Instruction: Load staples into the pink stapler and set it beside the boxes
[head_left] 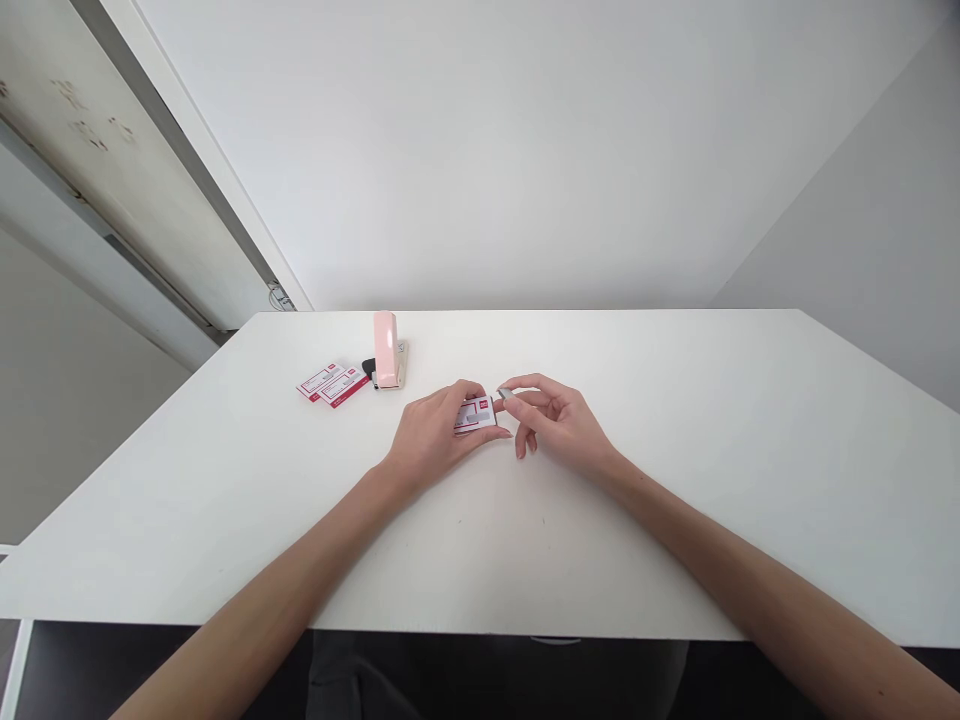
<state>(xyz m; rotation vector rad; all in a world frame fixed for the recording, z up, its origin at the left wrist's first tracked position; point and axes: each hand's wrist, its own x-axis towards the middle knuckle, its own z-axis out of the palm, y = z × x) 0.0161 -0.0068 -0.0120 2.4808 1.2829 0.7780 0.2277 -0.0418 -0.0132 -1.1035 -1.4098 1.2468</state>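
My left hand (426,425) is wrapped around a small white box with red print (475,414), its end turned toward my right hand. Between the thumb and a finger of my right hand (559,418) is a small grey metal strip (506,394) that looks like a strip of staples. This strip is just beyond the end of the box, and my other right fingers curl below it. Farther left stands a pink stapler (386,350) with a pale base. Beside it lie two flat white and red boxes (345,386) of the same look, one overlapping the other.
Both forearms rest over the white table (480,560), whose front edge runs close to my lap. A black piece (368,368) sits at the stapler's left side. Behind the table rises a plain white wall (480,160), with a door frame (202,150) at left.
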